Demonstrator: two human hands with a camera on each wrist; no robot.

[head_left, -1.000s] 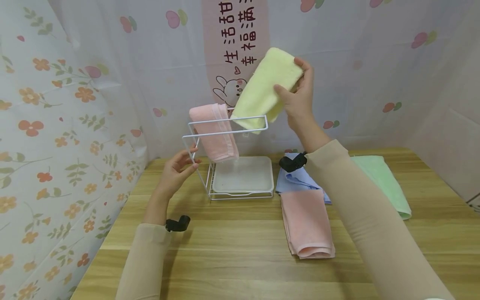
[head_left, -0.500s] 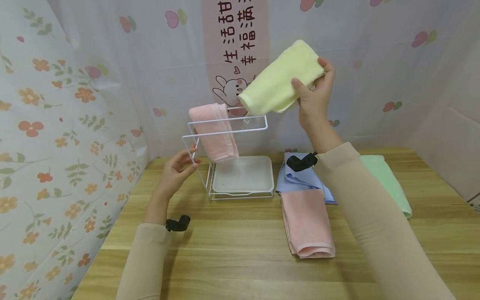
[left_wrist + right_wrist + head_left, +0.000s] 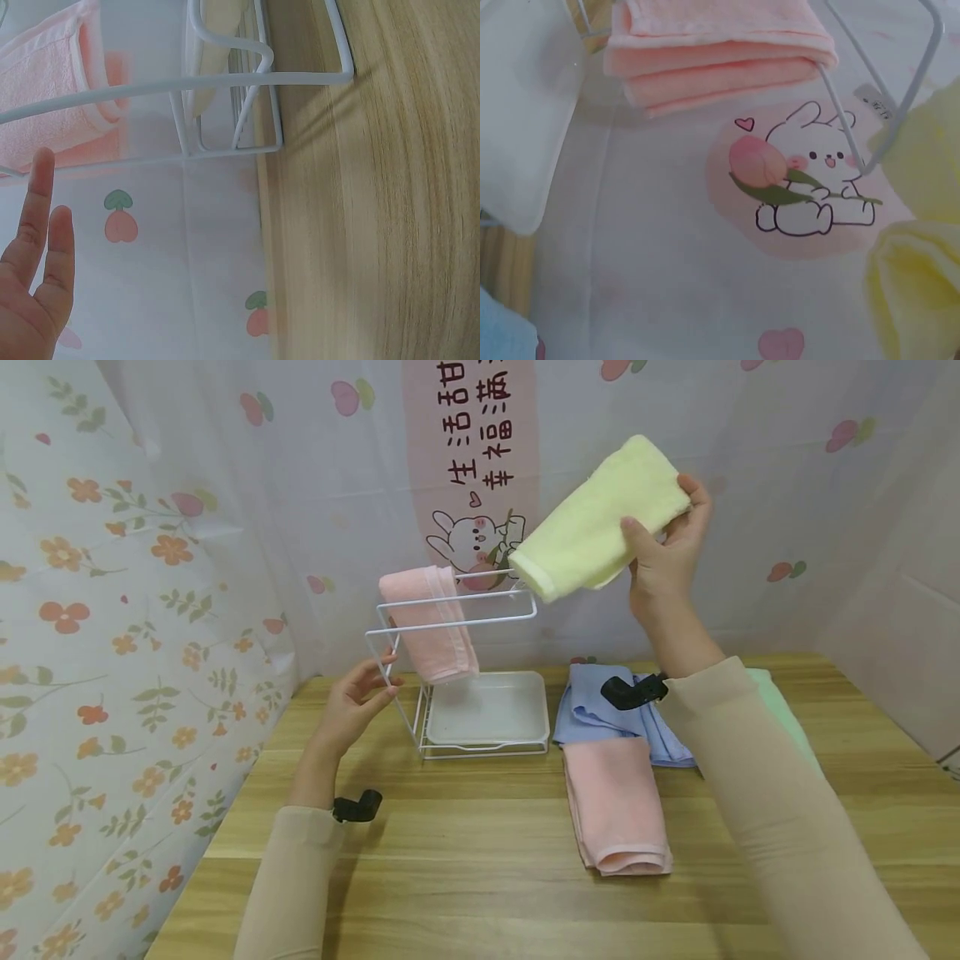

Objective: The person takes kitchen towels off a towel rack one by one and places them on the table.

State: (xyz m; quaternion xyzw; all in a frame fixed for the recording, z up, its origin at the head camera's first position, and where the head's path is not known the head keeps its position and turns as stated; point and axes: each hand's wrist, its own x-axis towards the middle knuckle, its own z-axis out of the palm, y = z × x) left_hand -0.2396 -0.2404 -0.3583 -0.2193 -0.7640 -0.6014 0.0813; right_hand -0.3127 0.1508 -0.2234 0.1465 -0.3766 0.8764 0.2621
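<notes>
My left hand (image 3: 348, 706) holds a side upright of a white wire rack (image 3: 495, 622) between thumb and fingers. Two of its fingers (image 3: 61, 251) stretch out behind the wire in the left wrist view. A pink towel (image 3: 433, 652) hangs folded over the rear bar at the rack's left. My right hand (image 3: 667, 564) pinches a folded yellow towel (image 3: 600, 518), thumb in front and fingertips behind, in the air at the rack's upper right. The towel's lower left corner comes close to the bar ends; I cannot tell whether they touch.
A whitish tray (image 3: 487, 710) sits in the rack's base. To its right lie a blue towel (image 3: 592, 693), a folded pink towel (image 3: 618, 802) in front, and a green towel (image 3: 776, 710) partly behind my right sleeve. A patterned cloth wall (image 3: 337, 485) closes off the back.
My right hand has drawn the yellow towel to the right, and the towel has tilted flatter. More of the rear bar shows. My left hand and the rack have stayed in place.
</notes>
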